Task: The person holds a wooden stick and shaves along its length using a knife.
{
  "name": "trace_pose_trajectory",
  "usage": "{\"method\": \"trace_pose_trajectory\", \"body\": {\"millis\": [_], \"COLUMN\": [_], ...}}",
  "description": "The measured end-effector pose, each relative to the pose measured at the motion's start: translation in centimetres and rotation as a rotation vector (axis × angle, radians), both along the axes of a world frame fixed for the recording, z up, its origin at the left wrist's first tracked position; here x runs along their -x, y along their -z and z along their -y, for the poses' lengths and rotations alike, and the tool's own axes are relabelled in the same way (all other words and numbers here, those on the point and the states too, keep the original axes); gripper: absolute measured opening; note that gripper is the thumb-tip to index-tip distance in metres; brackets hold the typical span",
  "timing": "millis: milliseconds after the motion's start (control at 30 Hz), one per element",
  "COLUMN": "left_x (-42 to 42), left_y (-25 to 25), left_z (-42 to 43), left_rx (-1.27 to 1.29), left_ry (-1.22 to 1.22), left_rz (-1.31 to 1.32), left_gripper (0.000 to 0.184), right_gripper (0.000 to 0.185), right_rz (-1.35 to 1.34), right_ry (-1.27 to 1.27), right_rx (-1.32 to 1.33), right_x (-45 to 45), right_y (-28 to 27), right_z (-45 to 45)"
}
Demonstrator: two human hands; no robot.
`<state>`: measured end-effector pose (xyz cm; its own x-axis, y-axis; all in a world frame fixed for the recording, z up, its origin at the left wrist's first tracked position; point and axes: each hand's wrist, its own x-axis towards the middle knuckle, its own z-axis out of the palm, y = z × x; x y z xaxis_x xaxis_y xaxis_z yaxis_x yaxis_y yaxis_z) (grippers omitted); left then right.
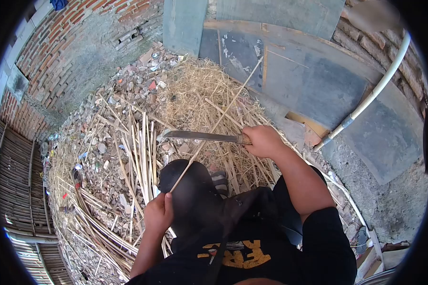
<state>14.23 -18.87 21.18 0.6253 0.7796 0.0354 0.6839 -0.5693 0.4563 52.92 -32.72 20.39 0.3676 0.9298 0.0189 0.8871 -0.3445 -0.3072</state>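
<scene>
My left hand (pixel 159 212) is closed around the lower end of a thin bamboo strip (pixel 227 109), which slants up and to the right, past my dark-clothed knee. In my right hand (pixel 262 141) is the handle of a long machete (pixel 202 136). Its dark blade points left and crosses the strip above the knee; whether the two touch I cannot tell. Light shavings (pixel 195 85) lie on the ground beyond the blade. Left of my knee lies a bundle of split bamboo strips (pixel 143 142).
More long strips (pixel 100 228) lie at the lower left on stony rubble (pixel 100 147). A brick wall (pixel 57 57) and a slatted bamboo panel (pixel 16 175) stand at the left. Grey boards (pixel 309 80) and a pale pipe (pixel 375 90) are at the right.
</scene>
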Motion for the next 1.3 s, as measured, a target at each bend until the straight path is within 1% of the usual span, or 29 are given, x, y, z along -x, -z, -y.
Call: {"method": "trace_pose_trajectory", "body": {"millis": [100,267,433,533,633,767,867,967,1067,1167,1233,1300], "left_x": [-0.1,-0.3,-0.1,0.0,0.1,-0.1,0.1,0.0,0.6,0.9,0.5,0.1], "left_y": [-0.2,0.0,0.9,0.9,1.2,1.1,1.7,1.6,0.8,1.1,1.1,2.2], "left_z": [0.6,1.0,0.4,0.5,0.3,0.3,0.3,-0.1,-0.6,-1.1,-0.7,-0.4], "left_rx": [-0.028,-0.037,-0.042,-0.019,0.009,-0.034,-0.053,-0.067,-0.075,-0.027,0.018,-0.052], "left_ry": [0.011,0.023,0.032,0.044,0.043,0.063,0.066,0.063,0.087,0.106,0.091,0.083], "left_rz": [0.005,-0.011,-0.006,0.037,0.025,0.017,0.029,0.014,-0.024,0.008,0.026,0.04], "left_gripper": [0.044,0.044,0.045,0.046,0.046,0.044,0.043,0.043,0.043,0.043,0.043,0.043], "right_gripper": [0.025,0.025,0.025,0.025,0.024,0.023,0.025,0.031,0.035,0.033,0.032,0.03], "right_rz": [-0.015,-0.032,-0.061,-0.072,-0.082,-0.113,-0.234,-0.307,-0.271,-0.236,-0.185,-0.136], "right_ry": [0.001,-0.066,-0.063,-0.068,-0.055,-0.032,0.066,0.278,0.271,0.289,0.227,0.173], "right_rx": [0.029,0.04,0.036,0.025,0.015,0.03,0.099,0.0,0.072,-0.003,-0.004,0.029], "right_x": [0.7,0.8,0.7,0.6,1.3,2.5,1.3,-2.0,-2.5,-0.6,1.4,2.4], "right_y": [-1.0,-0.6,-1.1,-1.1,-1.2,-0.8,-0.7,3.3,3.1,1.9,-0.2,-2.0], "right_z": [0.4,0.8,1.1,1.1,1.1,0.2,-0.6,-1.8,-1.4,-1.0,-0.3,0.4]}}
